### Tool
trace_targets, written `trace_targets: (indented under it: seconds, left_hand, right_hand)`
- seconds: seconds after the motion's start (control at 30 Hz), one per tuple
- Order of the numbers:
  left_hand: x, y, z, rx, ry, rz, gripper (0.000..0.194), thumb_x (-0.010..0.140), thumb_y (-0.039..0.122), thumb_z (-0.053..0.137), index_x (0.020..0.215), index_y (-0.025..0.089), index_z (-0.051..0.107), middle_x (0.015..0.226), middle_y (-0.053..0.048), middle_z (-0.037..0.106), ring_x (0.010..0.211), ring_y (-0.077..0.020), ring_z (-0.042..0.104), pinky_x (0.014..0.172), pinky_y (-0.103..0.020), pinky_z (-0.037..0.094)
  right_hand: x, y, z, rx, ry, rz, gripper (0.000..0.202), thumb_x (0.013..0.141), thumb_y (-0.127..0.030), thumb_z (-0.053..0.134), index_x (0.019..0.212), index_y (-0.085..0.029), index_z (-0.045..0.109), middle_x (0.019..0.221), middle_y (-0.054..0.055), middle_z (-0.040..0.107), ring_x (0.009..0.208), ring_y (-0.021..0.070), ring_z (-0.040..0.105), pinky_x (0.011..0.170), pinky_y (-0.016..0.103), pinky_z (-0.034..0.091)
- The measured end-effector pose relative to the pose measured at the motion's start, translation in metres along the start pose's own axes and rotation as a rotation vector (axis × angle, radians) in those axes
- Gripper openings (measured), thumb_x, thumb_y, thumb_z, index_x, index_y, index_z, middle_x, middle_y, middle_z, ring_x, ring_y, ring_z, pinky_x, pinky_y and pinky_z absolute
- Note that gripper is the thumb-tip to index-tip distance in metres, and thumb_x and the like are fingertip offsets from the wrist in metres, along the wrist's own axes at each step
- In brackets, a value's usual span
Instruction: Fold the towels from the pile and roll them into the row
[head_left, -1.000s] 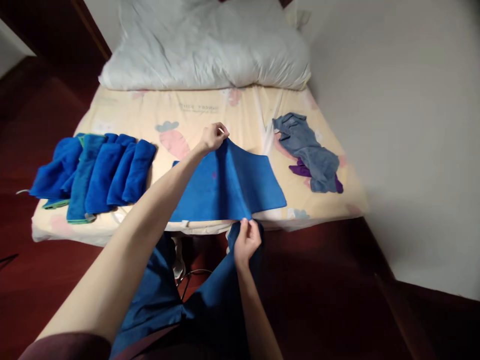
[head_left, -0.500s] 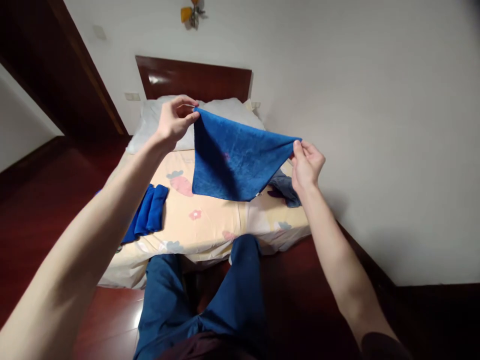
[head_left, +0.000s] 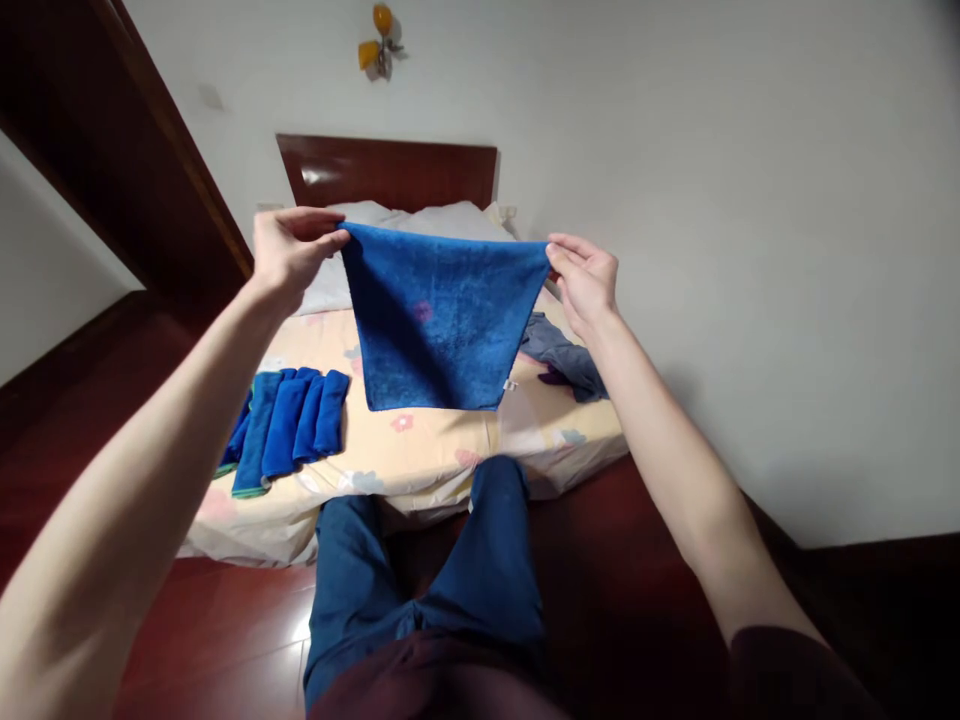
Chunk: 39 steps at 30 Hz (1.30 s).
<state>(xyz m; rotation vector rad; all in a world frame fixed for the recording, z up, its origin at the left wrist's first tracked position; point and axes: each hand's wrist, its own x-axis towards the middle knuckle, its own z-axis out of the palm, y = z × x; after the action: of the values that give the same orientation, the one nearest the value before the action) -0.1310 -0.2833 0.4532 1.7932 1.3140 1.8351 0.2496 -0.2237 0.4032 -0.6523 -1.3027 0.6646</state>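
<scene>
Plain white walls (head_left: 712, 200) met a dark glossy floor (head_left: 225, 620). Bed at centre: dark red-brown wooden headboard (head_left: 390, 170) at the far end, orange-shaded wall lamp (head_left: 367, 55) above it, white pillows (head_left: 457, 218) against it, pale yellow printed sheet (head_left: 439, 442) running to the near edge.

Rectangular blue fabric cloth (head_left: 450, 340) hung spread between both hands, in front of the bed's middle in this view. Left hand (head_left: 289, 250) had its upper left corner pinched between thumb and fingertips. Right hand (head_left: 589, 280) had the upper right corner in the same kind of pinch. Both grips closed, cloth only at the tips, palms clear of it.

Top edge ran nearly straight from grip to grip, slightly lower on the right. Rest of the cloth dropped below the grips, bottom edge in neither hand. Small white tag (head_left: 511, 385) stuck out low on the right edge; pinkish spot (head_left: 423, 312) sat a bit left of the cloth's middle.

Left side of the sheet: row of rolled bright blue towels (head_left: 285, 425), beside a blue roll with green edging (head_left: 253, 430). Right side: crumpled grey-blue cloth (head_left: 564, 355), partly over a purple piece of fabric (head_left: 553, 376).
</scene>
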Motion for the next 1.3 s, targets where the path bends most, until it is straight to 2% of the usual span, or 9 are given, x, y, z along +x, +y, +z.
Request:
trace_targets:
  seconds: [0.17,0.33,0.5,0.67,0.8,0.9,1.1,1.2,1.3]
  left_hand:
    - [-0.057,-0.006,-0.026,0.012,-0.076,-0.153,0.042,0.063,0.051,0.089,0.094,0.025,0.075,0.084,0.002,0.075,0.085,-0.0216,0.067,0.085,-0.049,0.058]
    - [-0.122,-0.005,-0.053,-0.014,-0.103,-0.360,0.031,0.060,0.043,0.090,0.085,0.028,0.081,0.081,-0.002,0.076,0.077,-0.0242,0.070,0.080,-0.049,0.060]
    - [-0.158,-0.006,-0.067,0.003,-0.200,-0.478,0.024,0.059,0.046,0.089,0.079,0.034,0.081,0.076,-0.002,0.076,0.076,-0.0277,0.072,0.070,-0.046,0.063]
    - [-0.155,-0.031,-0.059,-0.014,-0.276,-0.525,0.028,0.061,0.045,0.088,0.080,0.026,0.081,0.077,-0.008,0.075,0.067,-0.0235,0.069,0.058,-0.037,0.059]
    - [-0.132,-0.077,-0.037,0.017,-0.300,-0.593,0.032,0.062,0.041,0.087,0.083,0.019,0.079,0.077,-0.010,0.075,0.071,-0.0234,0.070,0.063,-0.035,0.057]
    - [-0.103,-0.109,-0.016,0.036,-0.237,-0.612,0.029,0.064,0.032,0.086,0.086,0.017,0.076,0.075,-0.009,0.074,0.073,-0.0227,0.071,0.067,-0.035,0.056]
    - [-0.058,-0.126,0.003,0.059,-0.036,-0.362,0.035,0.073,0.034,0.078,0.102,0.015,0.074,0.091,-0.010,0.077,0.088,-0.0224,0.071,0.078,-0.033,0.058]
    - [-0.069,-0.131,-0.001,0.151,-0.014,-0.282,0.041,0.074,0.043,0.076,0.104,0.015,0.075,0.101,-0.010,0.077,0.095,-0.0247,0.071,0.082,-0.032,0.058]
    - [-0.117,-0.156,-0.006,0.278,-0.086,-0.336,0.040,0.077,0.051,0.071,0.100,0.020,0.077,0.104,-0.007,0.077,0.096,-0.0245,0.071,0.081,-0.030,0.057]
  right_hand:
    - [-0.040,0.002,-0.008,-0.004,-0.062,0.196,0.028,0.077,-0.033,0.085,0.095,-0.014,0.074,0.091,0.005,0.075,0.092,0.0176,0.072,0.080,0.036,0.061]
    - [-0.099,-0.014,-0.024,-0.080,-0.112,0.383,0.035,0.067,-0.040,0.091,0.088,-0.016,0.076,0.080,0.005,0.074,0.071,0.0156,0.070,0.065,0.030,0.060]
    - [-0.142,-0.023,-0.036,-0.145,-0.148,0.521,0.041,0.059,-0.043,0.095,0.087,-0.018,0.078,0.073,0.005,0.072,0.062,0.0148,0.066,0.060,0.030,0.059]
    - [-0.144,-0.003,-0.037,-0.186,-0.188,0.623,0.042,0.054,-0.043,0.097,0.082,-0.019,0.079,0.075,0.008,0.073,0.057,0.0125,0.062,0.051,0.025,0.054]
    - [-0.117,0.041,-0.019,-0.182,-0.217,0.716,0.041,0.052,-0.037,0.097,0.081,-0.016,0.078,0.071,0.007,0.073,0.053,0.0112,0.060,0.047,0.023,0.052]
    - [-0.089,0.078,0.005,-0.171,-0.137,0.734,0.037,0.052,-0.030,0.096,0.079,-0.014,0.076,0.069,0.005,0.071,0.051,0.0096,0.058,0.048,0.022,0.051]
    - [-0.054,0.127,0.033,-0.141,0.044,0.344,0.035,0.064,-0.035,0.088,0.089,-0.015,0.074,0.080,0.004,0.074,0.060,0.0104,0.062,0.059,0.023,0.052]
    - [-0.065,0.146,0.029,-0.134,0.042,0.267,0.037,0.067,-0.040,0.085,0.093,-0.015,0.073,0.084,0.006,0.074,0.070,0.0136,0.067,0.067,0.026,0.054]
    - [-0.108,0.173,0.018,-0.137,-0.010,0.340,0.038,0.064,-0.041,0.086,0.088,-0.014,0.073,0.083,0.006,0.075,0.073,0.0147,0.068,0.074,0.028,0.055]
